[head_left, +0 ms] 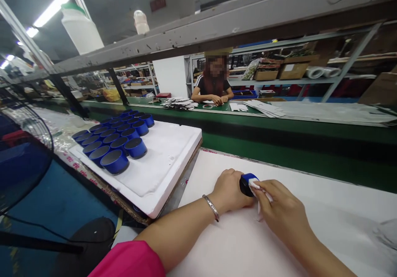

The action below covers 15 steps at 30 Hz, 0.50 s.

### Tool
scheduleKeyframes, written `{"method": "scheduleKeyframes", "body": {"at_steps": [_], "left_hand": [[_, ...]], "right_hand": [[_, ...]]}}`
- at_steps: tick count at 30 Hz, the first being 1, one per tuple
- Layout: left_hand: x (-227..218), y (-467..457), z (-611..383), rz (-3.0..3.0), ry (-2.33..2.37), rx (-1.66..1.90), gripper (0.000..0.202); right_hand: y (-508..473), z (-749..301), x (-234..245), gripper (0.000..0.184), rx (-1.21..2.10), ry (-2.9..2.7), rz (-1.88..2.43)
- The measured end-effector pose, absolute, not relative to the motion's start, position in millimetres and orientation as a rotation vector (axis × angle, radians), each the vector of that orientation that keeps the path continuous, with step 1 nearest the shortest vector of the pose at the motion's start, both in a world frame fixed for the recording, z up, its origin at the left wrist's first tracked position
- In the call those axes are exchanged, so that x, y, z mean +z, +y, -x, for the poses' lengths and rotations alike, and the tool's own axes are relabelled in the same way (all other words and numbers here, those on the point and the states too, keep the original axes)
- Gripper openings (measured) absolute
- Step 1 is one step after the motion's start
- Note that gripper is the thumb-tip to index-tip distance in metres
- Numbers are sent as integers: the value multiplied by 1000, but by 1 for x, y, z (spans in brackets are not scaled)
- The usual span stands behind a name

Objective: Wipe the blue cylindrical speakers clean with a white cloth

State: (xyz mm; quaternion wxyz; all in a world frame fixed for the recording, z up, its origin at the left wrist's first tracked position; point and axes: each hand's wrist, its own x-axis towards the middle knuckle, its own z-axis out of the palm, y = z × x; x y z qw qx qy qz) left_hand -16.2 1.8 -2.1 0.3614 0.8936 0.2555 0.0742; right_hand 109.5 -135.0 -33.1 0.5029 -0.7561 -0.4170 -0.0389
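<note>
My left hand is closed around a small blue cylinder with a black end face, by its look a small speaker. Its black end is turned to the left, and my left fingers partly hide it. Pinched in the fingertips of my right hand is a white cloth, pressed against the speaker's blue side. Both hands are low over a white sheet-covered work surface. To the left, several matching blue speakers stand in rows, black faces up, on a white foam board.
Beyond the work surface runs a green conveyor belt. Across it, a person works among stacked white card pieces. A metal shelf beam crosses overhead, carrying a white jar. A black fan stands at left.
</note>
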Motion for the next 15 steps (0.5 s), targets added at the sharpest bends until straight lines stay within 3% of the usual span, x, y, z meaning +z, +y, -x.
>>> {"method": "scheduleKeyframes", "body": {"at_steps": [2,15], "left_hand": [[-1,-1,15,-2331,655,178,41],[-18,0,-1,-2360,599,276,43]], "right_hand": [[-115,-114,-34,38,-170,-1070,1848],[-85,-122,-39,38,-503,-1270,1860]]}}
